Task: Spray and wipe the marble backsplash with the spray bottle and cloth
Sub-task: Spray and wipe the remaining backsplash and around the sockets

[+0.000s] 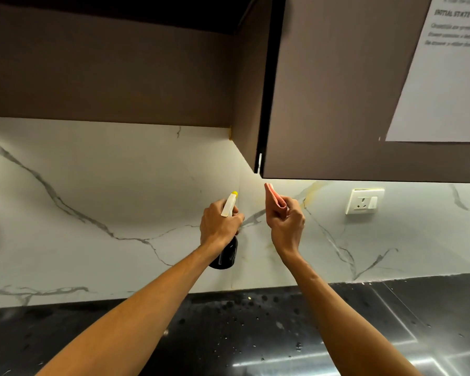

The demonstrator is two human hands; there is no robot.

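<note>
The white marble backsplash (114, 185) with grey veins fills the wall ahead. My left hand (219, 223) grips a spray bottle (226, 255) with a dark body, white head and yellow nozzle tip, held up with the nozzle toward the wall. My right hand (286, 219) is closed around a folded pink cloth (274, 197), raised close to the marble just under the cabinet edge. Yellowish stains mark the marble near the cloth.
Brown upper cabinets (337, 90) overhang the wall, low above my right hand. A printed paper sheet (445, 77) hangs on the right door. A white wall socket (364, 201) sits to the right. The black countertop (269, 335) below carries water droplets.
</note>
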